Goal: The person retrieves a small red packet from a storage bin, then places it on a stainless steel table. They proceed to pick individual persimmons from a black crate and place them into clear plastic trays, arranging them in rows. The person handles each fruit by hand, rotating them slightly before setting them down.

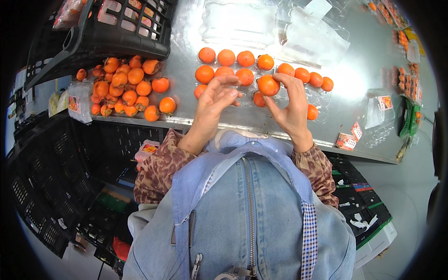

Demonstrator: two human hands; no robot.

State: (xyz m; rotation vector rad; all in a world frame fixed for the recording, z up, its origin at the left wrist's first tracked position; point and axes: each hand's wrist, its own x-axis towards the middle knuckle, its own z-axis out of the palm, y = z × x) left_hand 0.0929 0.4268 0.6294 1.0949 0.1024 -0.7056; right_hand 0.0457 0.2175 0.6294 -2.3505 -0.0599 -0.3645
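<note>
Between the thumb and fingers of my right hand (295, 108) is an orange persimmon (269, 85), raised over a clear plastic tray (322, 99). That tray has a far row of persimmons and a few nearer ones. My left hand (212, 105) is beside a second clear tray, its fingers loosely bent and parted, with nothing seen in them. Rows of persimmons (226, 57) fill much of this left tray, and my left fingers cover part of the nearest row. A heap of loose persimmons (128, 86) lies to the left on the metal table (182, 95).
A black crate (119, 44) tilts over the heap at the far left. Empty clear trays (239, 23) lie at the back. Printed labels (346, 141) rest near the table's front edge, right. Black crates (44, 172) stand below on the left, others (361, 196) on the right.
</note>
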